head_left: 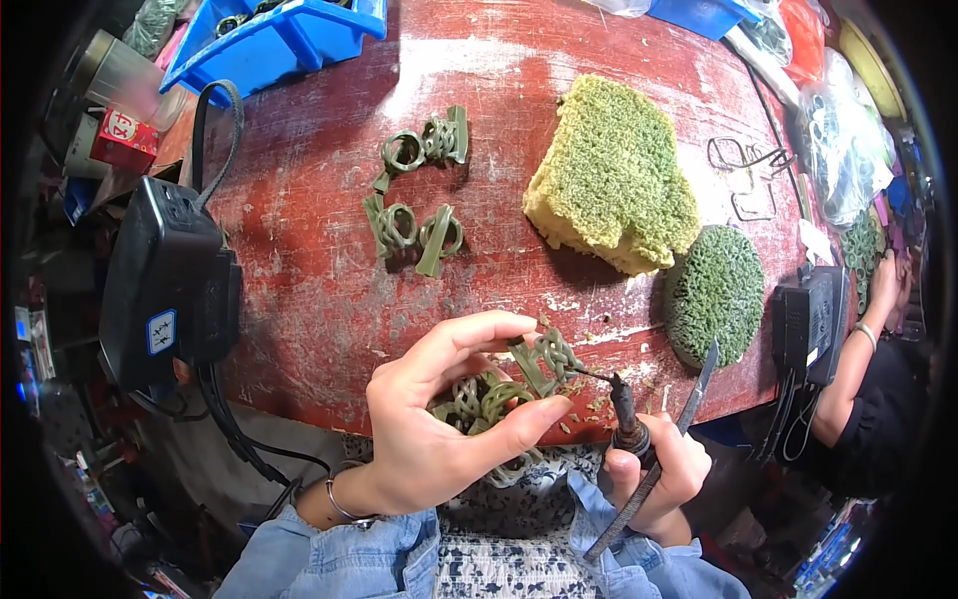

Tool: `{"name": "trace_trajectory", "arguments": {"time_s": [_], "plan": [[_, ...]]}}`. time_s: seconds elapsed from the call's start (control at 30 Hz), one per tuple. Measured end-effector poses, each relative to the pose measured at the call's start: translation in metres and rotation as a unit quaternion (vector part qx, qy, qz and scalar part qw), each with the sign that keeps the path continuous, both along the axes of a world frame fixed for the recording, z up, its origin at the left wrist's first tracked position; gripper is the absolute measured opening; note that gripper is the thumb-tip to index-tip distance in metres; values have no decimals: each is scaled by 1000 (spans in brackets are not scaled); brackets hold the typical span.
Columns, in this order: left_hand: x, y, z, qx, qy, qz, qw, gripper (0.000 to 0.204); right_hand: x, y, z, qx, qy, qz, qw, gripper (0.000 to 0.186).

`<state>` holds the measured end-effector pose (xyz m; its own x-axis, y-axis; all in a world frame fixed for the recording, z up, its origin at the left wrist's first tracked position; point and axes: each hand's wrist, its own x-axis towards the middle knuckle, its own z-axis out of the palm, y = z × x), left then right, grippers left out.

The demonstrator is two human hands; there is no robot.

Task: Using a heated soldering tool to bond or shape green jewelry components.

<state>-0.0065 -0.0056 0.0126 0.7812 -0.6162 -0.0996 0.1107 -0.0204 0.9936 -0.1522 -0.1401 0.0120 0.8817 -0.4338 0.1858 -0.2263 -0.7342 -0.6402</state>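
Observation:
My left hand (439,409) is closed around several olive-green wax rings (494,399), some lying in the palm. One green wax ring (557,354), with woven bands, sits at the fingertips. My right hand (664,469) grips a dark wax pen (624,404), whose thin tip meets or nearly meets that ring. The same hand also holds a slim grey metal file (639,504), slanting across the fingers with its pointed end over a round green sponge (714,295). More green wax rings (424,150) rest on the red table in two small groups, farther off to the left.
A yellow-green sponge block (614,175) lies at centre right on the worn red table (479,230). Black power boxes (170,280) with cables stand on the left, another (808,319) on the right. A blue bin (274,45) is at the back left. Another person's arm (853,364) shows far right.

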Motion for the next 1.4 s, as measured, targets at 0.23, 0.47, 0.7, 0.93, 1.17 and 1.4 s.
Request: {"name": "trace_trajectory", "arguments": {"time_s": [0.23, 0.47, 0.7, 0.93, 1.17, 1.4], "plan": [[-3, 0, 1, -11, 8, 3, 1000, 43, -2, 0, 1, 3, 0, 1, 1000, 37], [2, -4, -1, -3, 6, -2, 1000, 43, -6, -4, -3, -23, 19, -3, 1000, 38], [1, -1, 2, 6, 21, 19, 1000, 41, -11, -4, -9, 94, -22, -13, 995, 38], [22, 12, 67, 50, -62, 28, 996, 37, 9, -1, -14, 106, -151, -32, 982, 49], [115, -5, 148, 144, -229, 61, 961, 30, 2, -10, -32, 207, -162, -13, 965, 47], [277, 7, 94, 381, -382, 124, 833, 50, 10, -15, -38, 110, -177, 41, 977, 40]]}}
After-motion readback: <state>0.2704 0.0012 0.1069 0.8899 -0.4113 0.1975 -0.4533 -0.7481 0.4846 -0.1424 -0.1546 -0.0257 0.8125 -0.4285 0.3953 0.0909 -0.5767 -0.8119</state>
